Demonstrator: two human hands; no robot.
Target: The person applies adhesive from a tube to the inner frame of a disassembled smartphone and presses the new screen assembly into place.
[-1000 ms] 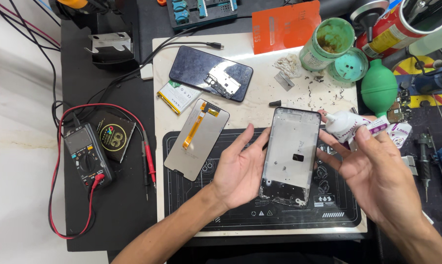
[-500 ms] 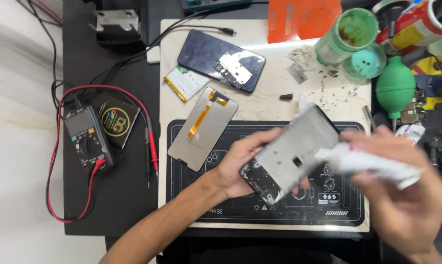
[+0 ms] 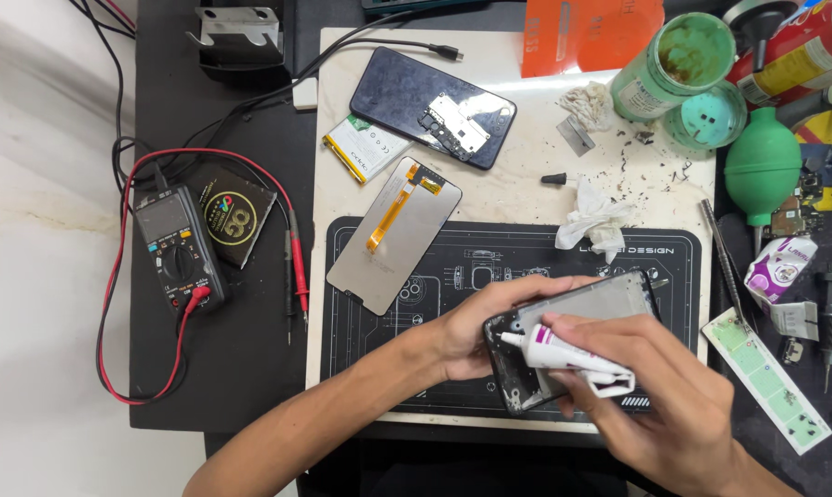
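Holding a phone frame and a glue tube over the desk

Spreading under everything was the desk [image 3: 250, 387], dark at its edges, with a pale board and on it a black printed work mat [image 3: 489, 267] directly beneath the grips. Above and to the left of the grips lay a grey display panel [image 3: 393, 239] with an orange flex cable, and further up a dark phone back [image 3: 434, 101] with its innards showing. Well off to the left of them sat a multimeter [image 3: 174, 244] with red leads. A green rubber blower [image 3: 762, 166] rested up and to the right.

The left hand [image 3: 476, 327] was curled closed around the left end of the phone frame [image 3: 591, 308], thumb on top, holding it just above the mat. The right hand [image 3: 651, 396] was closed on a small white glue tube [image 3: 572, 354], fingers wrapped over its body, the nozzle pointing left and touching the frame's lower edge near the left grip. A crumpled tissue [image 3: 595, 221] lay just above the frame.
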